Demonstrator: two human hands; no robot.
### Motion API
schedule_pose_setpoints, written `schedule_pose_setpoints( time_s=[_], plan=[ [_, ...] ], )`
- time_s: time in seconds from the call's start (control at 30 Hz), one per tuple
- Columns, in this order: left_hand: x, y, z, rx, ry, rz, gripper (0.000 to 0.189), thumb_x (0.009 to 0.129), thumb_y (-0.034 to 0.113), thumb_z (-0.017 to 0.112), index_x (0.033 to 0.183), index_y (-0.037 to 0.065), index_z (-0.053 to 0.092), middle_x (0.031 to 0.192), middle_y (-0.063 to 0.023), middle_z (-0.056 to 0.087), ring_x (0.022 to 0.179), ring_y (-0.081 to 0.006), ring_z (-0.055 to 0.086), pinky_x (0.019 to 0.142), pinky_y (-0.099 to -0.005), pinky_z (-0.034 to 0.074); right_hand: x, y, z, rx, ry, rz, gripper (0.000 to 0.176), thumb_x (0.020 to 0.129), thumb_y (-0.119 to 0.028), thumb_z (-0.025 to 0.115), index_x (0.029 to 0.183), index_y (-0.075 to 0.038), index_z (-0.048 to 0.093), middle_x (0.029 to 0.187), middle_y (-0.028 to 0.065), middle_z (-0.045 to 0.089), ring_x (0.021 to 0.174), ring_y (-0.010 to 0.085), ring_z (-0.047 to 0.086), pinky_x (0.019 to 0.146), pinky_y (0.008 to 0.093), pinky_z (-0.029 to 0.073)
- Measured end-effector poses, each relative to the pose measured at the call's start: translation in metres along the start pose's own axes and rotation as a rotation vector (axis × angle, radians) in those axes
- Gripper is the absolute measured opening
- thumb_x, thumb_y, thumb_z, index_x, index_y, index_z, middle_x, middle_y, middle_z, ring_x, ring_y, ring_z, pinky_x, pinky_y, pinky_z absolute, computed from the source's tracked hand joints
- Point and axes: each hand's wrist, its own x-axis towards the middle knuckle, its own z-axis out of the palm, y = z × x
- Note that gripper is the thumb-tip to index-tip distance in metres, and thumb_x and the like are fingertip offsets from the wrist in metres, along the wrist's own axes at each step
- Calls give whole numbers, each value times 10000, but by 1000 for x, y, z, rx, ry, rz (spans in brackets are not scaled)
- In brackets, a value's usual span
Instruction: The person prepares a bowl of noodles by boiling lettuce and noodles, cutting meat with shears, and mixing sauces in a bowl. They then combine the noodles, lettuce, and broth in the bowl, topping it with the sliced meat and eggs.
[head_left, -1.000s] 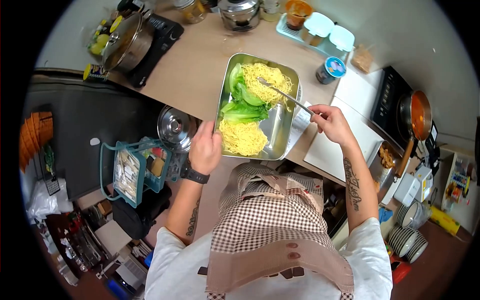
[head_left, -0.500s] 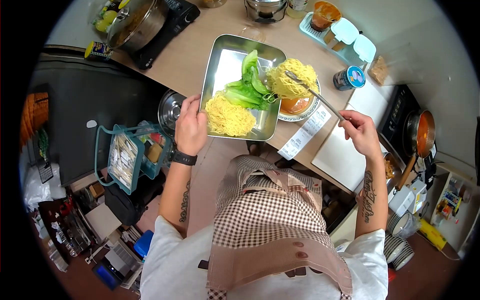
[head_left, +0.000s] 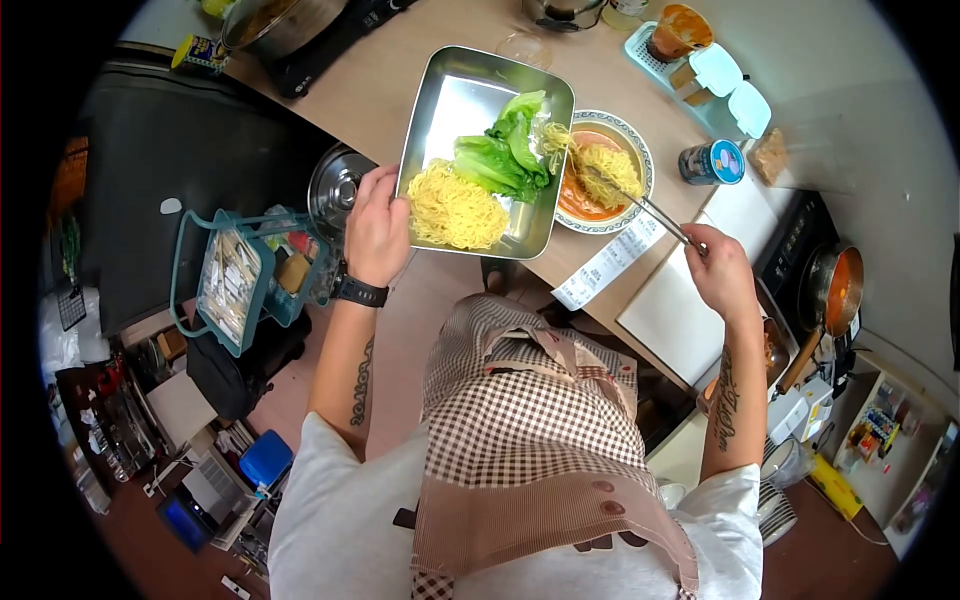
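Note:
My left hand point(head_left: 378, 228) grips the left side of a rectangular metal tray point(head_left: 445, 105), held above the counter's front edge. In the tray lie a mound of yellow noodles point(head_left: 458, 208) and green lettuce leaves point(head_left: 500, 155). My right hand point(head_left: 722, 270) is closed around metal tongs point(head_left: 664, 218). Their tips reach into a patterned bowl point(head_left: 646, 150) of orange-red soup point(head_left: 590, 205), among a clump of noodles point(head_left: 607, 168). A few strands hang at the tray's right rim, beside the bowl. The tongs' tips are partly hidden by the noodles.
A printed receipt point(head_left: 608, 268) lies in front of the bowl. To the right stand a blue can point(head_left: 712, 162), a light-blue basket point(head_left: 650, 62) and a pan of red sauce point(head_left: 842, 285) on a cooker. A large pot point(head_left: 280, 28) sits back left.
My right hand has lowered the tonged noodles from beside the tray's rim into the soup bowl. The tray has shifted slightly up in view, and more of the bowl shows.

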Motion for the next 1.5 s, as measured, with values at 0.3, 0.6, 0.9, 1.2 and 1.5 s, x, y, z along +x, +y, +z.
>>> schedule_pose_setpoints(
  time_s=[0.3, 0.6, 0.9, 1.2, 1.5],
  plan=[
    [0, 4, -2, -11, -9, 3, 350, 917, 139, 451, 1166, -57, 599, 1270, -193, 571, 1081, -379, 598, 929, -414, 475, 8, -103, -82, -563, -83, -89, 366, 862, -76, 564, 1221, -35, 621, 1071, 162, 659, 898, 352, 662, 811, 423, 534],
    [0, 13, -9, -32, -47, 21, 357, 915, 151, 457, 1173, -51, 599, 1271, -177, 568, 1064, -373, 605, 918, -411, 480, 76, -132, -65, -730, -105, -359, 208, 842, -38, 504, 837, -40, 712, 867, 147, 696, 832, 318, 689, 753, 396, 563],
    [-4, 1, -11, -12, -60, -33, 367, 920, 174, 450, 1172, -46, 602, 1285, -170, 565, 1060, -373, 608, 912, -414, 484, 33, -119, -100, -702, 4, -230, 218, 833, -28, 485, 904, -55, 689, 857, 143, 707, 822, 325, 699, 729, 411, 563],
    [-13, -8, -16, -74, -2, -55, 356, 926, 145, 449, 1170, -66, 599, 1267, -184, 574, 1103, -355, 586, 959, -381, 456, 20, -28, -20, -413, 12, -146, 211, 851, -67, 502, 944, -35, 689, 895, 199, 695, 789, 380, 676, 729, 454, 547],
    [-21, -10, -14, -147, -10, -137, 357, 930, 146, 449, 1168, -72, 601, 1262, -189, 581, 1121, -353, 579, 975, -378, 446, 8, -48, -7, -388, -4, -16, 248, 853, -41, 507, 1012, -43, 697, 911, 159, 690, 807, 356, 679, 749, 443, 547]
  ],
)
